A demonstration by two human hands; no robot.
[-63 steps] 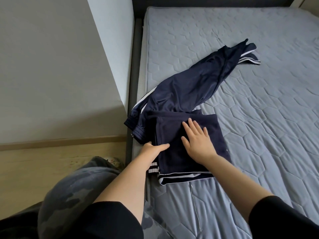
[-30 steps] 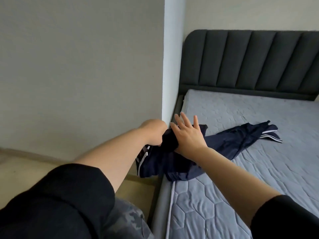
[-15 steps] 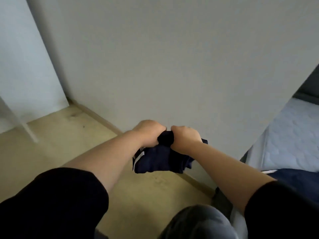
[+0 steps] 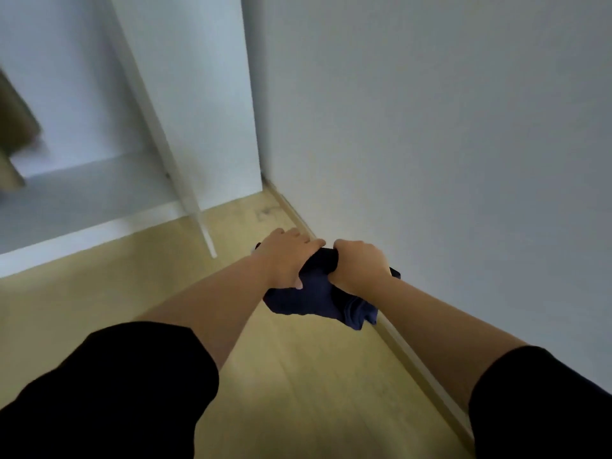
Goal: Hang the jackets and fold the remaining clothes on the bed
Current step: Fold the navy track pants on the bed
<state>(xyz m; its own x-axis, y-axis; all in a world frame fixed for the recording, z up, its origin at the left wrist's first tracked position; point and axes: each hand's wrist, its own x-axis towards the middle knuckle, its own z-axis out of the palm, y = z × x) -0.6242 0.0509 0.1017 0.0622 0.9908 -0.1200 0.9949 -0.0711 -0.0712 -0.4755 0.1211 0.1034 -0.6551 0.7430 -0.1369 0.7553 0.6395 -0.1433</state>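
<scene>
Well, I had the navy bundle point(image 4: 318, 301) between both hands, up in the air over the floor point(image 4: 281, 392) and close by the wall point(image 4: 430, 127). The bed was out of sight. My left hand point(image 4: 284, 260) lay over its top, fingers point(image 4: 313, 244) reaching across and the thumb pressed against the near side, so it pinched the cloth. My right hand point(image 4: 359, 270) was clenched round the upper edge, knuckles up. Nothing else bore it.

I judged it soft and light: it sagged below my hands and a loose corner drooped at the lower right, with no stiffness of its own. The cloth looked smooth, perhaps a little slippery, so the layers might slide apart if I slackened. It was not fragile — a squeeze would do no harm beyond creases.

The best hold seemed the one I had, along the thick upper edge with one hand on each side and a palm ready to go under the sagging part. Taking it by a single corner would likely let it fall open.

To my left stood a white cupboard point(image 4: 198, 94) with an open bottom shelf point(image 4: 86, 190) — a likely place for it, I guessed, set down flat with both hands.
</scene>
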